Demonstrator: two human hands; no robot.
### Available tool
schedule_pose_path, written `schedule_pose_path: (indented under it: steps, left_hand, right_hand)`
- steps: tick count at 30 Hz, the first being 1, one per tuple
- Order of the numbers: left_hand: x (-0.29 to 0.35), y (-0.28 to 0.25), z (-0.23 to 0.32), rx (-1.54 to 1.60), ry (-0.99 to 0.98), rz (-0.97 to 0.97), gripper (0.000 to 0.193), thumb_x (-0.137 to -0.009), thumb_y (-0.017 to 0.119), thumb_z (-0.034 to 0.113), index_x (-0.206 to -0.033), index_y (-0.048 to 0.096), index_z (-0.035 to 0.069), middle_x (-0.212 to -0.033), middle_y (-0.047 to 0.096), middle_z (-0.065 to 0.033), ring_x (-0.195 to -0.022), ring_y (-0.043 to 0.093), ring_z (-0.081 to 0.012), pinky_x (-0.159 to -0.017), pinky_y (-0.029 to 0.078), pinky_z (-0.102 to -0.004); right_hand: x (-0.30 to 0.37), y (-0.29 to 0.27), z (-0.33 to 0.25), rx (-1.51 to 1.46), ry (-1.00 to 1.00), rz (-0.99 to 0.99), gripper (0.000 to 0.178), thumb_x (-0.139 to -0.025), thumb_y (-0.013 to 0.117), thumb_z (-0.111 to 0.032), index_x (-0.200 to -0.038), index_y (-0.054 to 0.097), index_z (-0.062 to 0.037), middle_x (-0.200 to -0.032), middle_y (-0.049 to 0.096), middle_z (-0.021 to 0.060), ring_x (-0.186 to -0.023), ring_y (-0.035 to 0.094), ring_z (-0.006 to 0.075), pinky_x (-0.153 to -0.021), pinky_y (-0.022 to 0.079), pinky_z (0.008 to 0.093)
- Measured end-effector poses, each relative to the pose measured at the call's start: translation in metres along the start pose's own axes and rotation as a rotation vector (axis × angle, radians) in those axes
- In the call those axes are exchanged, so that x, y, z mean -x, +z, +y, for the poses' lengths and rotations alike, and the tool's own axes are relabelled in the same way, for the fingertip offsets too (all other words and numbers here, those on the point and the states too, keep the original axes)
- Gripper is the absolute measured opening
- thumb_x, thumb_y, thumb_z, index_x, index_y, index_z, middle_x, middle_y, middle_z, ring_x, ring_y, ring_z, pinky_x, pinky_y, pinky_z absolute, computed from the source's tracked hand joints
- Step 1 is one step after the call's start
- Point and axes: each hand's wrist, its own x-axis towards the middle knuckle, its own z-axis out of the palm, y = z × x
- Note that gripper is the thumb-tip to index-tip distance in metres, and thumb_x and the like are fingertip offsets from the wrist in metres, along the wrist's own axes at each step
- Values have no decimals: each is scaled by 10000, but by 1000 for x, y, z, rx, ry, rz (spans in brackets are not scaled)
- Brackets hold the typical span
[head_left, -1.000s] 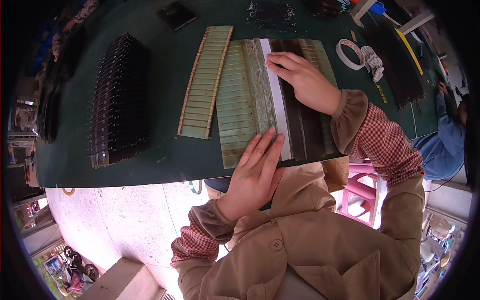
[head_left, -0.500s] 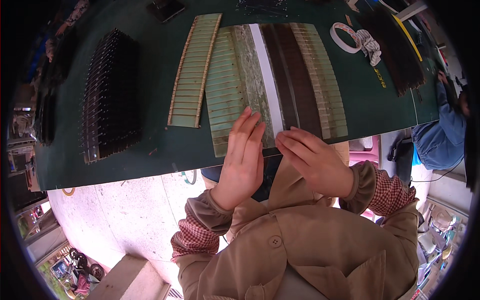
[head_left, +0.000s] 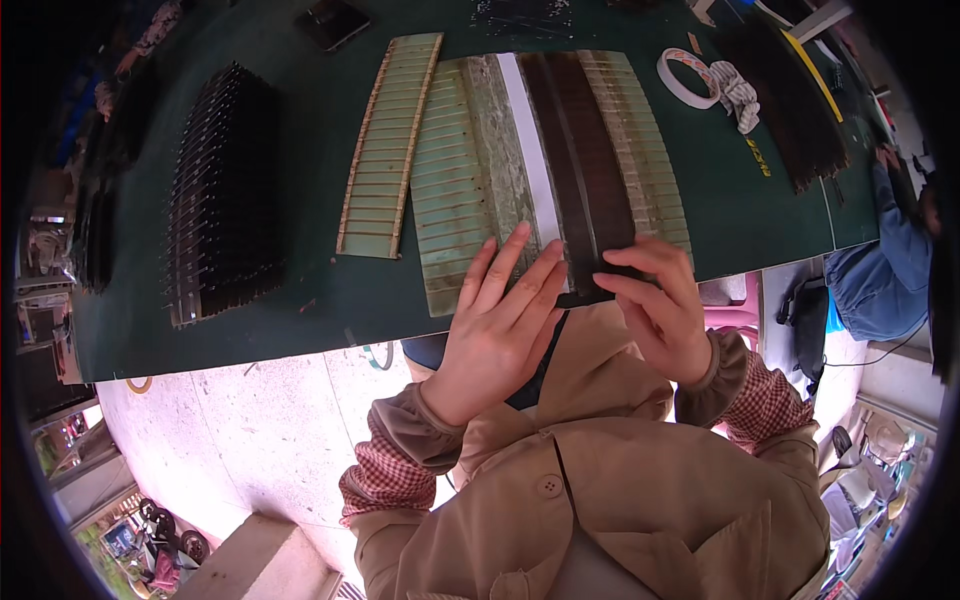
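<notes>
My left hand [head_left: 505, 330] lies open, palm down and fingers spread, over the near end of a green ribbed board [head_left: 445, 190]. Its fingertips reach a white strip [head_left: 530, 140] that runs lengthwise over the board. Right of that strip lies a dark brown sheet [head_left: 580, 140] with a thin grey line along it. At the near end of the dark sheet, my right hand [head_left: 662, 310] has its fingers curved and apart, with nothing visible between them. Its fingertips are close to the sheet; whether they touch it I cannot tell.
A narrow green ribbed panel [head_left: 385, 150] lies left of the board, and a black stack [head_left: 230, 190] farther left. To the right are a tape roll [head_left: 672, 90], a crumpled striped cloth [head_left: 737, 98] and a dark bundle [head_left: 785, 110]. A person in blue [head_left: 870, 275] is at the far right.
My right hand has moved right, away from the white strip, and its fingers have opened. My left hand has shifted slightly right, with its fingers spreading onto the strip.
</notes>
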Motion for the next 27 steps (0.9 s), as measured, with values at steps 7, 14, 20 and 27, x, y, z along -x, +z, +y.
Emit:
schedule_pose_path:
  steps: [7, 14, 20, 27]
  left_hand:
    - [7, -2, 0, 38, 58, -71, 387, -784, 697, 47, -1156, 639, -39, -1292, 586, -138, -1285, 466, -386, -1044, 395, -520]
    - [8, 0, -3, 119, 17, -12, 329, -779, 683, 18, -1099, 663, -54, -1251, 608, -146, -1247, 483, -405, -1022, 423, -513]
    - [0, -1, 1, 134, 28, -10, 301, -778, 669, -7, -1072, 664, -65, -1212, 624, -146, -1232, 490, -408, -1015, 429, -510]
    - [-2, 5, -1, 38, 51, 11, 298, -761, 668, 10, -1049, 663, -64, -1177, 612, -136, -1188, 509, -375, -995, 441, -541]
  right_hand:
    - [-27, 9, 14, 176, 15, -39, 425, -664, 640, -9, -1089, 651, 2, -1170, 548, 105, -1092, 497, 313, -965, 437, 469]
    - [-18, 7, 12, 246, -76, -91, 493, -626, 641, 40, -1115, 665, -10, -1117, 585, 95, -1027, 525, 315, -956, 451, 476]
    - [-13, -13, 14, 144, 72, 89, 299, -705, 689, 4, -1002, 664, -13, -998, 600, 96, -954, 559, 282, -870, 470, 435]
    - [32, -67, 91, 187, 519, 463, 143, -751, 742, -3, -868, 661, -7, -887, 645, 92, -861, 586, 255, -789, 459, 337]
